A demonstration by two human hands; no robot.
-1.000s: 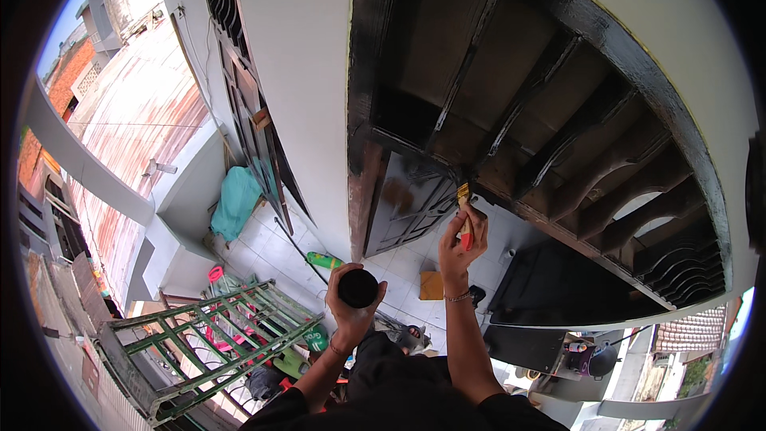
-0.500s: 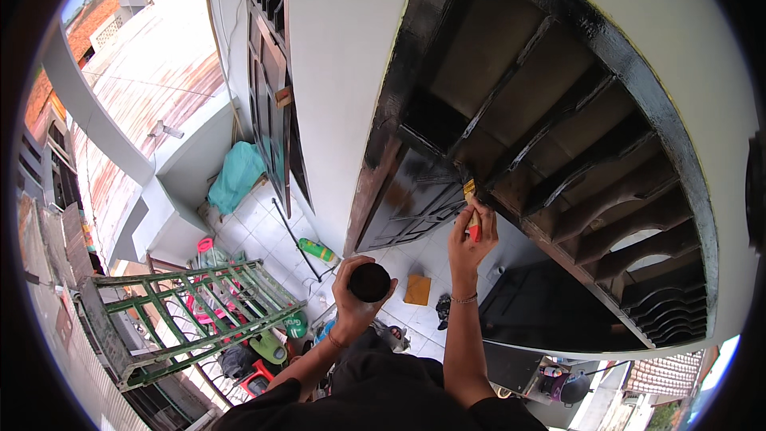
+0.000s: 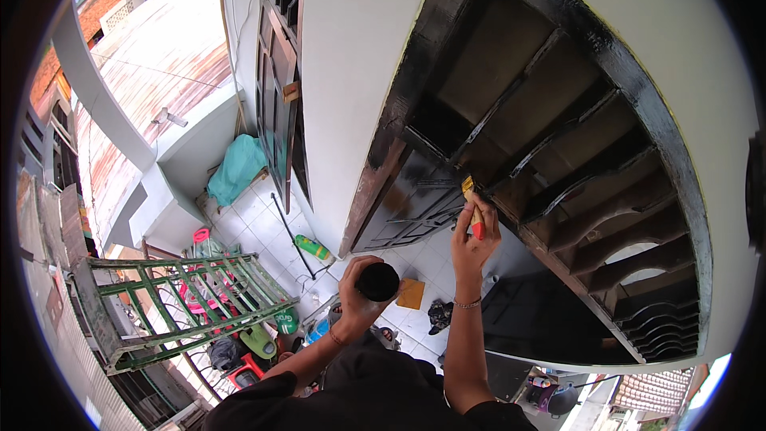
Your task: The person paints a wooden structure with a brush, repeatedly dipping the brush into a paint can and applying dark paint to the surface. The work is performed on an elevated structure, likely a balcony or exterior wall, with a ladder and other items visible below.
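A paintbrush [image 3: 477, 218] with a red and pale handle and a yellow ferrule is pinched in my right hand [image 3: 472, 249]. Its dark bristles point up at the wooden frame [image 3: 488, 185] of a dark window grille; whether they touch it I cannot tell. My left hand [image 3: 356, 297] is wrapped round a small round container [image 3: 377, 281], its inside black, held in front of my chest. Glossy black covers the upper part of the frame and several slats [image 3: 558, 140]. Lower slats [image 3: 626, 211] look duller and brown.
A green metal ladder [image 3: 187, 303] leans at the lower left. Below, on white tiles, lie a green bottle [image 3: 312, 247], a yellow-brown sheet [image 3: 411, 294] and a black bag [image 3: 439, 316]. A teal cover [image 3: 237, 168] drapes something by the low wall. A dark panelled door [image 3: 411, 203] stands beneath the frame.
My view has shifted slightly. The brush still points up at the frame, its ferrule turned a little. The container remains in my left hand, a bit lower and further right in the picture.
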